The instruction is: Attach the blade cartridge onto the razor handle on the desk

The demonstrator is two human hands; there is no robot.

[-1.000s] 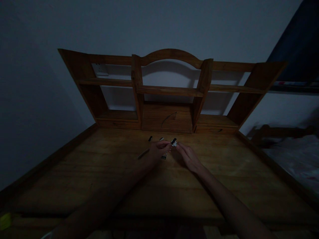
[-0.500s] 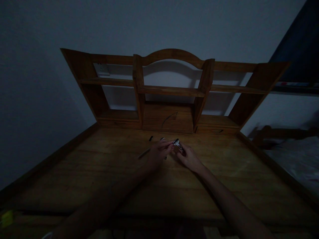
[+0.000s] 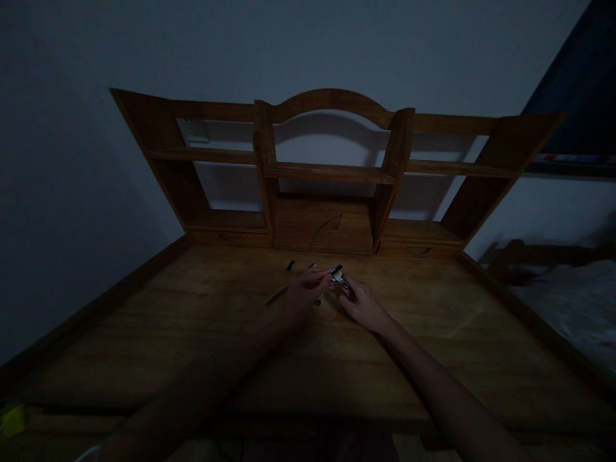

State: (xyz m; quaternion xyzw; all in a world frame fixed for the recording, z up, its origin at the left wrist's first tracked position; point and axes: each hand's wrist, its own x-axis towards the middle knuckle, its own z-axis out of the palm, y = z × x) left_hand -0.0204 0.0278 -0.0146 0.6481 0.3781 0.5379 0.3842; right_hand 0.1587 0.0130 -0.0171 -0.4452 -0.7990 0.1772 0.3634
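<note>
The scene is very dim. Both my hands meet over the middle of a wooden desk (image 3: 202, 333). My left hand (image 3: 302, 292) and my right hand (image 3: 362, 303) pinch the same small black and silver object (image 3: 337, 274) between their fingertips; I cannot make out what it is. A thin stick-like item (image 3: 276, 295) lies on the desk just left of my left hand. A small dark piece (image 3: 290, 265) lies beyond it.
A wooden hutch (image 3: 332, 173) with open shelves and an arched top stands at the back of the desk against a pale wall. A wooden bed frame with light bedding (image 3: 568, 301) is at the right. Something yellow (image 3: 12, 420) shows at the lower left edge.
My right hand has closed in from open beside the small object to pinching it together with my left hand. The view has shifted slightly.
</note>
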